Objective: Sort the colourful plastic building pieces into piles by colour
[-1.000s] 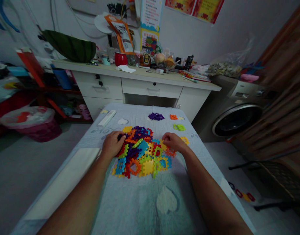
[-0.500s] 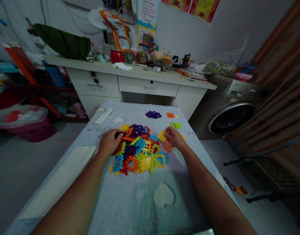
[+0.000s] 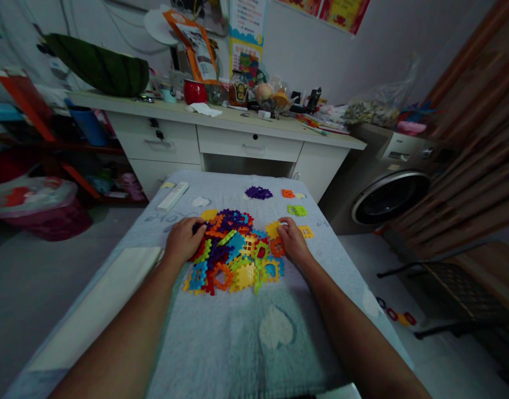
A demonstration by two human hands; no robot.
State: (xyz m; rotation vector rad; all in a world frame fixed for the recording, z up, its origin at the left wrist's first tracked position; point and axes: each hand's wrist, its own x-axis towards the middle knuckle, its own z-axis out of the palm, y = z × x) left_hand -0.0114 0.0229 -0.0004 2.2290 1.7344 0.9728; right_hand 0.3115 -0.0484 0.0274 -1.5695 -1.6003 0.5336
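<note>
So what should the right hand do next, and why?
Probably draw the nearby yellow piece toward the separate yellow piece on the right. The right hand is already beside it at the edge of the mixed pile, and purple pieces, orange ones and green ones lie apart, seemingly by colour.

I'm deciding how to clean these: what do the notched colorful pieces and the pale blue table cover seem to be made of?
Notched pieces: probably molded plastic, smooth with a slight sheen; the bright solid colors and regular teeth suggest it.
Table cover: likely fabric, matte, judging by its soft creases and muted heart pattern, though a coated cloth remains possible.
</note>
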